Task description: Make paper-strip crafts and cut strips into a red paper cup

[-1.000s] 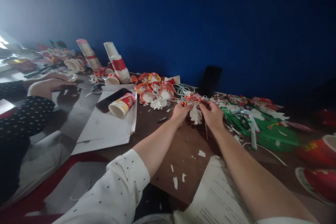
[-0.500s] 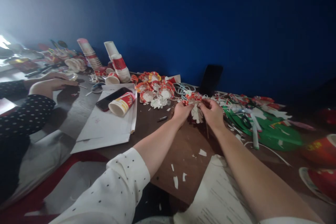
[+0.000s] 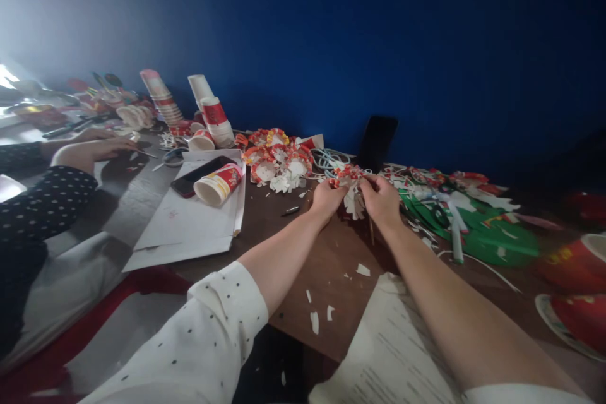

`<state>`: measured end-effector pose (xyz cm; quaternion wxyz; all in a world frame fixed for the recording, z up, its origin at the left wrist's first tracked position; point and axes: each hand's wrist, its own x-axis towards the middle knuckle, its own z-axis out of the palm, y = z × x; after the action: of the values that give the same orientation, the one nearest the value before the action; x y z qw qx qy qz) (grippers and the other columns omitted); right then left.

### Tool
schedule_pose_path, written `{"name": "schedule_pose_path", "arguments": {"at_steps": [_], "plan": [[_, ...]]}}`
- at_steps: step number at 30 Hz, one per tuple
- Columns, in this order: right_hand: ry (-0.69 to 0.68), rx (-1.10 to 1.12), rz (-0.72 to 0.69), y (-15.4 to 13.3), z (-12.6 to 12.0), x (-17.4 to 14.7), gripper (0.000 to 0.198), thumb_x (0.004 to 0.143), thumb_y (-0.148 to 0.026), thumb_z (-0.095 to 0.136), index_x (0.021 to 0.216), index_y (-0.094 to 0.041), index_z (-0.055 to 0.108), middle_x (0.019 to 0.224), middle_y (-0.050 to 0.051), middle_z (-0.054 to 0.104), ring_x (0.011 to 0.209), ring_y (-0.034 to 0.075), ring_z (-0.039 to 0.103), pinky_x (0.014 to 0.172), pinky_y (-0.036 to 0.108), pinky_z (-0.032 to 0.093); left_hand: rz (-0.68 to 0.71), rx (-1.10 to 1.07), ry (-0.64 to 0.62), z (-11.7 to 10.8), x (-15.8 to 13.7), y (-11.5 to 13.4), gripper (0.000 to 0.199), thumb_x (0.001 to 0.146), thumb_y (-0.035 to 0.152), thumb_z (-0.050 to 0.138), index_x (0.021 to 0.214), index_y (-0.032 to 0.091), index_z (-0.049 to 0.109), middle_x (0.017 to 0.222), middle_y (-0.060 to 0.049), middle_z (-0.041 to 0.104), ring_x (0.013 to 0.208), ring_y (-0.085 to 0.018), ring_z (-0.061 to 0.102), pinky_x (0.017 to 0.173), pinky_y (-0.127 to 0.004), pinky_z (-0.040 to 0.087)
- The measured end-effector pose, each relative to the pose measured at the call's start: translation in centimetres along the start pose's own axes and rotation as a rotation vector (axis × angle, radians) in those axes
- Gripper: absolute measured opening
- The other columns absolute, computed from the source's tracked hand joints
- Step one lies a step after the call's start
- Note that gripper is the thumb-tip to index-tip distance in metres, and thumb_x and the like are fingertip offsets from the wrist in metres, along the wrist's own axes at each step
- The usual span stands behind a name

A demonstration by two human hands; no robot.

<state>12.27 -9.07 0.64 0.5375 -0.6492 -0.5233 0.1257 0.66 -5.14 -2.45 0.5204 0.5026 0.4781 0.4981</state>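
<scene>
A cut paper piece [image 3: 354, 202], red-patterned above with white strips hanging below, is between the fingertips of both hands. The left hand [image 3: 327, 198] pinches its left side and the right hand [image 3: 381, 199] its right, thumbs and fingers clamped on the paper. The step in hand looks like working the cut strips by finger; a next move would call for a light, even grip, as the strips seem thin. A thin stick [image 3: 372, 231] shows below the right fingers; whether they hold it, I cannot tell.

Just beyond the left fingers lies a pile of cut paper flowers [image 3: 279, 161]; directly beyond both hands, a coil of cord [image 3: 330, 160]. Right of the right fingers is a green sheet [image 3: 504, 242]; nearer the body, paper scraps [image 3: 363, 269] and a printed sheet [image 3: 379, 347]. Well left, a co-worker's hand [image 3: 89, 150] is visible.
</scene>
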Motion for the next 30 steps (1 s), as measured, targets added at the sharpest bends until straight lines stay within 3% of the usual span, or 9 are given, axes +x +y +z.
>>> {"name": "schedule_pose_path", "arguments": {"at_steps": [8, 16, 22, 25, 30], "plan": [[-0.023, 0.047, 0.050, 0.3, 0.0, 0.3, 0.026, 0.075, -0.038, 0.057, 0.086, -0.019, 0.069, 0.084, 0.005, 0.072, 0.080, 0.021, 0.065, 0.082, 0.036, 0.049, -0.047, -0.147, -0.035, -0.1, -0.4, 0.8, 0.017, 0.068, 0.024, 0.068, 0.081, 0.014, 0.064, 0.071, -0.003, 0.066, 0.061, -0.013, 0.058, 0.062, -0.024, 0.046], [-0.050, 0.226, 0.151, 2.1, 0.5, 1.0, 0.030, 0.070, -0.045, 0.064, 0.086, -0.021, 0.069, 0.080, 0.004, 0.072, 0.078, 0.023, 0.067, 0.075, 0.037, 0.053, -0.017, -0.090, -0.012, 0.0, -0.2, 0.3, 0.019, 0.067, 0.024, 0.069, 0.083, 0.014, 0.067, 0.074, -0.004, 0.067, 0.065, -0.014, 0.059, 0.069, -0.026, 0.046], [-0.041, 0.348, 0.173, 1.6, 0.5, 0.8, 0.036, 0.067, -0.044, 0.069, 0.094, -0.020, 0.068, 0.082, 0.004, 0.071, 0.075, 0.021, 0.066, 0.069, 0.035, 0.054, -0.022, -0.107, -0.013, -0.1, 0.0, 0.1, 0.018, 0.066, 0.026, 0.070, 0.080, 0.015, 0.064, 0.072, -0.003, 0.066, 0.063, -0.014, 0.059, 0.067, -0.026, 0.046], [-0.066, 0.340, 0.162, 1.3, 0.2, 0.6, 0.040, 0.067, -0.046, 0.068, 0.098, -0.019, 0.068, 0.079, 0.003, 0.070, 0.069, 0.019, 0.064, 0.066, 0.034, 0.053, -0.030, -0.108, -0.014, -0.1, -0.1, 0.3, 0.017, 0.067, 0.024, 0.069, 0.079, 0.015, 0.064, 0.072, -0.004, 0.066, 0.063, -0.014, 0.059, 0.066, -0.026, 0.046], [-0.076, 0.246, 0.089, 0.9, -0.3, 0.5, 0.040, 0.070, -0.049, 0.067, 0.096, -0.019, 0.070, 0.083, 0.004, 0.071, 0.076, 0.019, 0.064, 0.073, 0.033, 0.052, -0.035, -0.116, -0.019, -0.1, -0.3, 0.6, 0.016, 0.067, 0.024, 0.069, 0.080, 0.015, 0.065, 0.073, -0.004, 0.067, 0.064, -0.015, 0.059, 0.067, -0.026, 0.047]]}}
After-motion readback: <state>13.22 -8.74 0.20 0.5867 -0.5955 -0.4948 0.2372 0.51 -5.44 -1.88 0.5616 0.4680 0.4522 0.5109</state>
